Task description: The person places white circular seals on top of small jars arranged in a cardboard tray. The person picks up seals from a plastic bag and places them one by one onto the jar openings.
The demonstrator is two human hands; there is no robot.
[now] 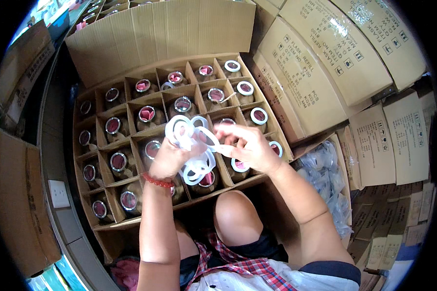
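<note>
My left hand [167, 159], with a red bead bracelet at the wrist, grips a bunch of white plastic rings [197, 170]. They overlap and hang over its fingers. Close beside it, my right hand [250, 148] has its thumb and fingers at the edge of one ring [209, 137] from the bunch. Both hands are above a divided cardboard carton [187, 198] with a glass flask in most of its cells. Several flasks along the right side wear a white ring on the mouth, such as the flask [259, 116] near my right hand. Others, like one flask [118, 161] on the left, show a bare, shiny rim.
The carton's raised flap [165, 31] stands at the far side. Large closed cartons [301, 72] are stacked to the right. Below them, an open box holds clear plastic pieces [325, 177]. A dark ledge with a white socket plate [58, 194] runs along the left.
</note>
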